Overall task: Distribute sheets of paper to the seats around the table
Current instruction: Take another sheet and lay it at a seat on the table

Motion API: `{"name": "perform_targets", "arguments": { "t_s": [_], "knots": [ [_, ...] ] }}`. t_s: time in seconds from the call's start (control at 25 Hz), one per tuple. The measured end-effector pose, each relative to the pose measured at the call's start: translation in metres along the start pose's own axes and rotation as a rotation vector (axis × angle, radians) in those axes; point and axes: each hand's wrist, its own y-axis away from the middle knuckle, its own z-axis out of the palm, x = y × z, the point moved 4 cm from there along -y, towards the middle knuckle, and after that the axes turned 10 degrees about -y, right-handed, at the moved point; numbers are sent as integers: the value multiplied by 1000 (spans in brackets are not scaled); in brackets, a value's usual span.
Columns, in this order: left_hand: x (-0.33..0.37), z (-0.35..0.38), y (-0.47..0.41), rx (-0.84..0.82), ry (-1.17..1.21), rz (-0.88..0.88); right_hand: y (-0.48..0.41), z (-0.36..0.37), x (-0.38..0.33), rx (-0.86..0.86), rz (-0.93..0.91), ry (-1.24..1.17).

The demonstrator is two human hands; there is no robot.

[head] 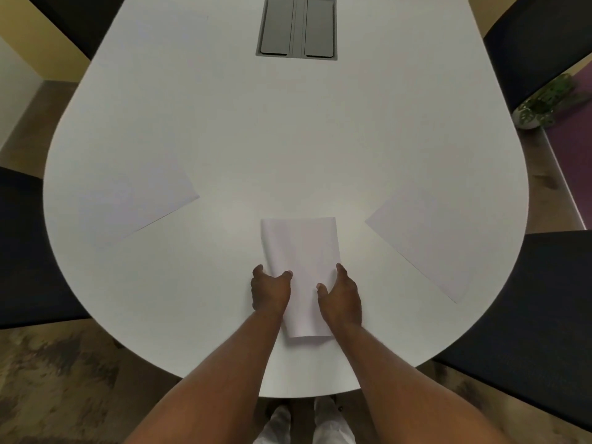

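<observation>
Here I stood at the rounded end of the white desk (288, 139) with both hands on a stack of paper (302, 251) lying flat just in front of me. My left hand (270, 293) gripped the stack's left edge, thumb on top and fingers curled round the side, where the sheets bowed up a little; my right hand (341, 296) pressed against the right edge with its thumb resting on the top sheet. One sheet (134, 200) already lay angled toward the dark chair (22, 245) on my left, and another sheet (426, 238) lay angled toward the chair (525, 309) on my right, both well apart from the stack. A third, faint sheet (169, 36) seemed to lie farther up the left side, though I could not be sure. I judged the near seats served and the far ones, beyond the grey cable hatch (296, 27), not yet. The next move, I thought, called for peeling a single sheet off the top without dragging its neighbours, or lifting the whole stack and walking it round.
</observation>
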Motion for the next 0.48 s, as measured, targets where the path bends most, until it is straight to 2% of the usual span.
{"name": "perform_targets", "arguments": {
  "t_s": [0.2,0.48],
  "knots": [
    [-1,1,0,-79,206,-22,-2,-3,1,-24,7,-7],
    [16,-22,16,-276,333,152,2,-9,-4,-42,8,-90]
  ]
}}
